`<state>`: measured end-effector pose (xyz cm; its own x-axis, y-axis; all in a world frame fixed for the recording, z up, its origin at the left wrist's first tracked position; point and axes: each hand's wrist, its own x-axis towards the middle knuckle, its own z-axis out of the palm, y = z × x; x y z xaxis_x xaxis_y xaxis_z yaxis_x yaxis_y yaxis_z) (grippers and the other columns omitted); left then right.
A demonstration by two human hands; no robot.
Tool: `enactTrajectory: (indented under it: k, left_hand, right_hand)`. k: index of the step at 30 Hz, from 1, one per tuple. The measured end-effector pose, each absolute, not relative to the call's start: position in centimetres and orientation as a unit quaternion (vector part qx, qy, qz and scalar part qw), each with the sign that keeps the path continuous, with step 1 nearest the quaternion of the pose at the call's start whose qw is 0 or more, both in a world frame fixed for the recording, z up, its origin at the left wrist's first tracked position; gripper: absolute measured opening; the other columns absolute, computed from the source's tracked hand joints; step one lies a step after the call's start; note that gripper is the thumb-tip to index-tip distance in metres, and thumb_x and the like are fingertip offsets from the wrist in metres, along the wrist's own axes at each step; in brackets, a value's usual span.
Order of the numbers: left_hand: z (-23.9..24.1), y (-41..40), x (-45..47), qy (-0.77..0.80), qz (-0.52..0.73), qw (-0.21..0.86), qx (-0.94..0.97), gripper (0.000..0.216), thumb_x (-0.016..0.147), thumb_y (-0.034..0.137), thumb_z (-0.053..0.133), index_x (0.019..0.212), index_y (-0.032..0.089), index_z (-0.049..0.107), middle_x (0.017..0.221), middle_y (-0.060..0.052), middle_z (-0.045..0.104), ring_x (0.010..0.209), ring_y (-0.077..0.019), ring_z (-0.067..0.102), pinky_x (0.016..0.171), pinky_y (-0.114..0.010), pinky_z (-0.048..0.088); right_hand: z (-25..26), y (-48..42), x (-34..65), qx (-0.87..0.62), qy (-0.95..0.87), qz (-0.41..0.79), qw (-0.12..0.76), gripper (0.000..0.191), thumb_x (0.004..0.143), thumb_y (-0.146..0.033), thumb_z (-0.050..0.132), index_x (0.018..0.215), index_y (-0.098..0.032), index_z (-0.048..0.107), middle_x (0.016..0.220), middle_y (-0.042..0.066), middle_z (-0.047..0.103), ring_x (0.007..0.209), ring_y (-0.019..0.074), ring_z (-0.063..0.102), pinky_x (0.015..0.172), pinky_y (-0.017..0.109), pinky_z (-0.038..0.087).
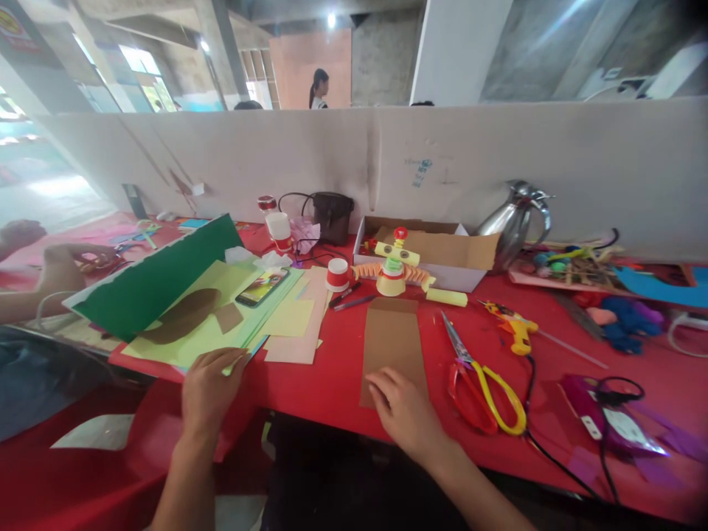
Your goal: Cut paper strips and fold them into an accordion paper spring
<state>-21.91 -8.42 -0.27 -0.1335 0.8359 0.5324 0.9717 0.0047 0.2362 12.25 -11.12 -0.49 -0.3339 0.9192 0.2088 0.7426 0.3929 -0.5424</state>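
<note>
My left hand (213, 387) is at the front edge of a stack of coloured paper (282, 306). Its fingers are curled round a small pale green paper piece (235, 363), whose tip pokes out. My right hand (408, 417) rests over the near end of a brown cardboard strip (390, 339), fingers loosely bent and apart, gripping nothing. Beyond the strip stands a small figure (392, 279) of paper cups and folded paper with a red top. To the right of the strip lie large scissors (480, 391) with one red and one yellow handle, blades spread.
A phone (262, 286) lies on the papers, before an upright green board (160, 280). Further right are a yellow glue gun (517, 328) with its cord and a purple packet (608, 420). A cardboard box (453, 279) and steel jug (512, 225) stand behind. Another person's arm (60, 276) reaches in at left.
</note>
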Motion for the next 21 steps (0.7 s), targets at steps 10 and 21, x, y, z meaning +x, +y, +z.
enactTrajectory:
  k: [10,21]
  left_hand:
    - [-0.5,-6.6,-17.5,-0.499,-0.205,0.044,-0.841,0.024,0.086,0.020,0.052,0.097,0.027,0.072,0.100,-0.007,0.073,0.099,-0.0243,0.065,0.095,-0.041,0.045]
    - [-0.7,-6.4,-15.6,-0.665,-0.558,-0.026,-0.496,0.026,0.090,0.037,0.046,0.098,0.018,0.062,0.090,-0.005,0.069,0.085,-0.0185,0.065,0.079,-0.030,0.051]
  right_hand:
    - [1.6,-11.2,7.8,-0.440,-0.859,0.162,0.204,0.024,0.096,-0.019,0.041,0.106,-0.023,0.063,0.097,0.005,0.063,0.083,0.0180,0.063,0.073,0.029,0.048]
    - [0.7,-11.6,8.4,-0.452,-0.826,0.226,0.250,0.026,0.096,-0.021,0.042,0.109,-0.024,0.065,0.102,0.006,0.065,0.088,0.0197,0.064,0.080,0.034,0.051]
